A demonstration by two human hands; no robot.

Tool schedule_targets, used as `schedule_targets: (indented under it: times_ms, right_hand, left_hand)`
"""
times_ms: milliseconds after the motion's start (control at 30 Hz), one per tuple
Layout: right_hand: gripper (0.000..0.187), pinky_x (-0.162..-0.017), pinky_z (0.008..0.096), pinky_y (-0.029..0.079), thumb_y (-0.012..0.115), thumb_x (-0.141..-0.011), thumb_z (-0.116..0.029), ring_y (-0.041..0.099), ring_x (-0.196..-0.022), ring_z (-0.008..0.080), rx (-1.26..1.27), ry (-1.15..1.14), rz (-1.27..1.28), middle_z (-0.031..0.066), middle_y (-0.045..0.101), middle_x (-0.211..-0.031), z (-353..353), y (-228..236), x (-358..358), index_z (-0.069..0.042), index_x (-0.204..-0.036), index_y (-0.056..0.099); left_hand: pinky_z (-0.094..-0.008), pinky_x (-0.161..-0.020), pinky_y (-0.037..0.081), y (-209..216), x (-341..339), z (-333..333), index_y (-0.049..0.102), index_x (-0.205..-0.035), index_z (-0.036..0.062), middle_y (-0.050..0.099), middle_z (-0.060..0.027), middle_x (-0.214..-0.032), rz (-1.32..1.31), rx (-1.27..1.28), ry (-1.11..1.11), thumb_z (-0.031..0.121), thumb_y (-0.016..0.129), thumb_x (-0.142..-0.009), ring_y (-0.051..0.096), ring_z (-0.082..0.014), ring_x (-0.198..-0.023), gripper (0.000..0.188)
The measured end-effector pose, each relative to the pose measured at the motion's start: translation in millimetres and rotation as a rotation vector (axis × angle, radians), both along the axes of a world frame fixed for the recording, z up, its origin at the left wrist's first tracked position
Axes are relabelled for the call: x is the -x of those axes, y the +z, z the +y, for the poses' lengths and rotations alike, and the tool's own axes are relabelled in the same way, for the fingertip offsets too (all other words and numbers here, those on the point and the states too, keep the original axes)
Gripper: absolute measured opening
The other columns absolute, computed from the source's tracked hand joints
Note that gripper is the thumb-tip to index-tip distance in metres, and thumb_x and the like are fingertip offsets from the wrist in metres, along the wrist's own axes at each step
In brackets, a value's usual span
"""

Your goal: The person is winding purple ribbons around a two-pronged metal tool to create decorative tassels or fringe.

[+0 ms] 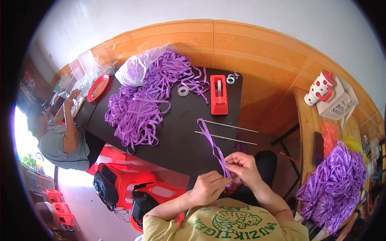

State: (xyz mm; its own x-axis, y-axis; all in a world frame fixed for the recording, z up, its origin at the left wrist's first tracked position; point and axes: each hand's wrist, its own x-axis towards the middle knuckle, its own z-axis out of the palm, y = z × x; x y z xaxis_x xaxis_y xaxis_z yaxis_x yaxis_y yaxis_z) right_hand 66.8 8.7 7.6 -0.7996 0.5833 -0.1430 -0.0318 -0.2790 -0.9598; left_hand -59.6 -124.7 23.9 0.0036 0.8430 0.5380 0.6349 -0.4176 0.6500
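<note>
A flat purple ribbon [214,145] runs from the dark table's edge down to my two hands. My left hand [209,188] is closed on its lower end, thumb and fingers pinched together. Close beside it, my right hand [242,168] pinches the ribbon between thumb and fingertips. The ribbon's far end forms a loop lying on the table near two thin pale sticks [227,137], which stick out past the table's right edge. The very tip of the ribbon between my fingers is partly hidden.
Purple ribbon heaps [138,110] cover the dark table's [181,140] left and back, beside a red tape dispenser [219,94] and tape roll [183,91]. Another ribbon pile [333,186] and a spotted cup [319,87] sit right. Another person [64,136] works at left, near red stools [124,174].
</note>
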Motion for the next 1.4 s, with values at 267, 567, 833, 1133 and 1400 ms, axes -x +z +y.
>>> schedule_targets:
  times_ms: [267, 567, 833, 1133, 1400]
  right_hand:
    - [0.008, -0.057, 0.0189, 0.045, 0.061, -0.084, 0.005, 0.056, -0.064, 0.0059, -0.056, 0.044, 0.120, 0.0038, 0.064, -0.078, -7, 2, 3, 0.000, -0.090, 0.064]
    - [0.006, -0.060, 0.0184, 0.043, 0.058, -0.087, 0.004, 0.053, -0.066, 0.0038, -0.126, 0.072, 0.103, -0.0003, 0.059, -0.077, -9, 5, 6, 0.001, -0.090, 0.062]
    - [0.009, -0.067, 0.0225, 0.044, 0.058, -0.076, 0.008, 0.057, -0.074, 0.0103, -0.396, -0.276, 0.115, 0.0050, 0.060, -0.081, 31, 16, -16, 0.002, -0.082, 0.062]
    - [0.008, -0.058, 0.0207, 0.040, 0.056, -0.080, 0.005, 0.053, -0.064, 0.0093, -0.141, 0.002, 0.399, 0.0064, 0.059, -0.081, 65, 35, -45, 0.002, -0.086, 0.061]
    - [0.008, -0.042, 0.0193, 0.029, 0.055, -0.079, 0.000, 0.038, -0.046, 0.0069, 0.030, -0.087, 0.544, 0.0128, 0.053, -0.074, 76, 42, -93, 0.004, -0.085, 0.057]
  left_hand:
    - [-0.0379, -0.063, 0.047, 34, 96, 54, 0.065, -0.096, 0.0007, 0.059, -0.0124, -0.072, 0.087, 0.057, 0.391, -0.004, 0.053, -0.073, 0.058, -0.0311, -0.067, 0.026]
    - [-0.0406, -0.071, 0.047, -3, 163, 106, 0.066, -0.083, 0.0038, 0.056, -0.0120, -0.084, 0.483, 0.105, 0.436, 0.004, 0.062, -0.073, 0.056, -0.0314, -0.085, 0.010]
    - [-0.0356, -0.072, 0.049, 64, 123, 31, 0.068, -0.086, 0.0024, 0.065, -0.0096, -0.085, 0.148, 0.275, -0.104, 0.009, 0.073, -0.068, 0.061, -0.0272, -0.083, 0.020]
    - [-0.0363, -0.078, 0.047, 55, 9, 72, 0.061, -0.110, -0.0032, 0.061, -0.0162, -0.098, -0.266, 0.142, -0.152, 0.003, 0.068, -0.075, 0.058, -0.0293, -0.090, 0.036]
    - [-0.0239, -0.077, 0.048, -1, -40, 98, 0.064, -0.104, -0.0036, 0.066, -0.0049, -0.089, -0.835, 0.680, -0.495, -0.001, 0.062, -0.086, 0.061, -0.0114, -0.081, 0.018]
